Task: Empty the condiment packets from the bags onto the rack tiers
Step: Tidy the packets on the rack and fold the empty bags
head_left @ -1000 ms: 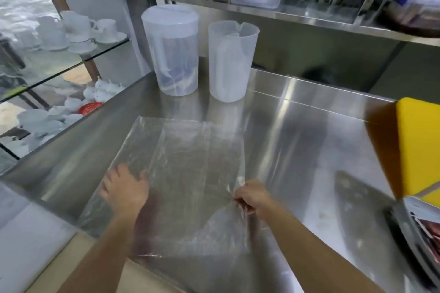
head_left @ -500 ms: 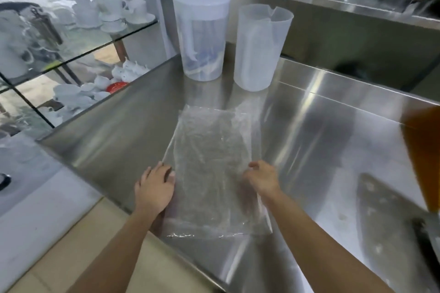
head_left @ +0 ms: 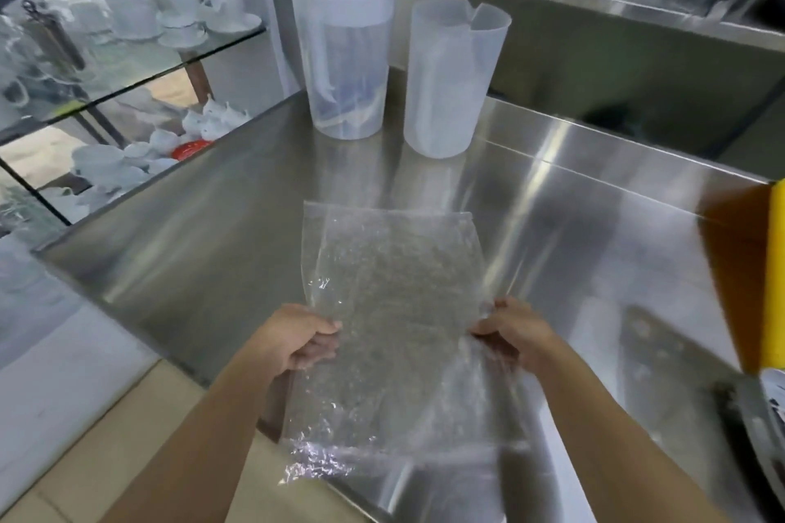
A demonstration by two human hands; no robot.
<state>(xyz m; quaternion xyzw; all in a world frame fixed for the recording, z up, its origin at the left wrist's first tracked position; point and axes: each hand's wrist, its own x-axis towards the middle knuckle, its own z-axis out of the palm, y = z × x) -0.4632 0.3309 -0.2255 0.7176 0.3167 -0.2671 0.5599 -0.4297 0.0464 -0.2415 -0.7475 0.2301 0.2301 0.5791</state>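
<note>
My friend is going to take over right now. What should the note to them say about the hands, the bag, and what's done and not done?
Left hand: gripping the left edge of the clear plastic bag.
Right hand: gripping the bag's right edge.
The bag looks empty and flattened, over the near part of the steel counter, its near end hanging past the counter edge.
Behind it stand a lidded pitcher and an open pitcher.
Done: this bag seems emptied.
Left: put the empty bag away. No packets or other bags can be made out, so check whether more remain.
</note>
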